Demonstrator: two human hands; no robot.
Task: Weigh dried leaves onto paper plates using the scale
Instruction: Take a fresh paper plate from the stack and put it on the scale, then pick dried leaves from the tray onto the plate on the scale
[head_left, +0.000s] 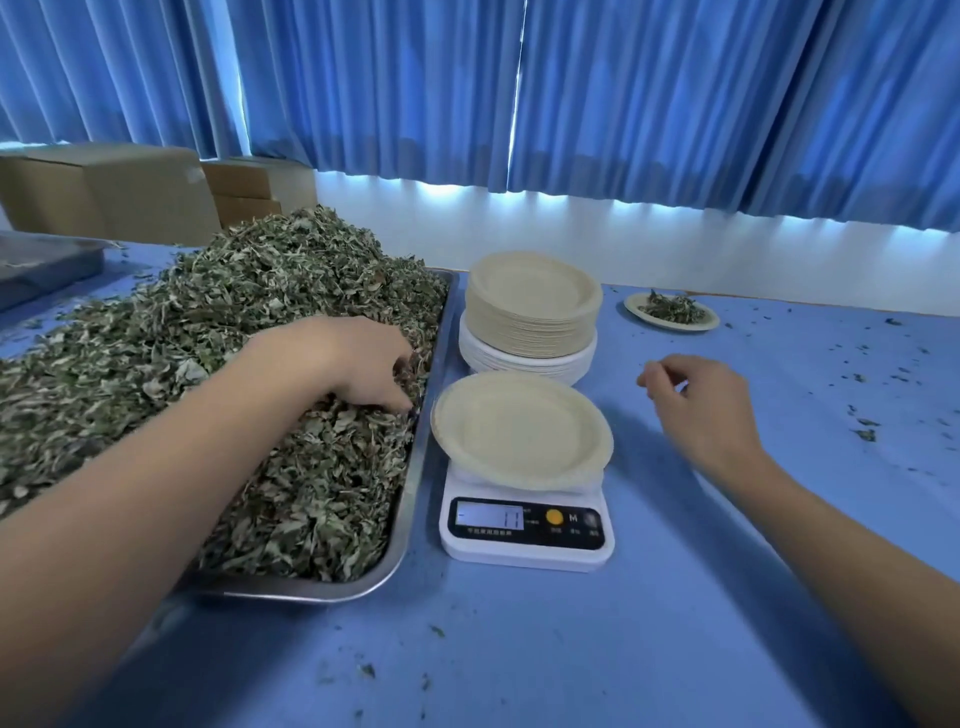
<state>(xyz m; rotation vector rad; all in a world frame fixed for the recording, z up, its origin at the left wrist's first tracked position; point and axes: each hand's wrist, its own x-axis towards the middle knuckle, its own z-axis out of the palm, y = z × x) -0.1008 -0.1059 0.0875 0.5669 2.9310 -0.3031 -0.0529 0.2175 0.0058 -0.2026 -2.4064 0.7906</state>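
The left hand (363, 364) is closing curled fingers on dried leaves (234, 322) in the steel tray (415, 519); light and crumbly, they are likely wanting a loose scoop from beneath; just right of that grip the empty paper plate (522, 431) is sitting on the scale (524, 540); the right hand (701, 405) is hovering, relaxed, holding nothing.

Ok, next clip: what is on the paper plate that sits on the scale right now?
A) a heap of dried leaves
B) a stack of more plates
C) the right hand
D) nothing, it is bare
D: the paper plate on the scale shows only its bare surface. The left hand grips into the dried leaves in the tray, and the right hand hovers to the right of the plate, holding nothing.
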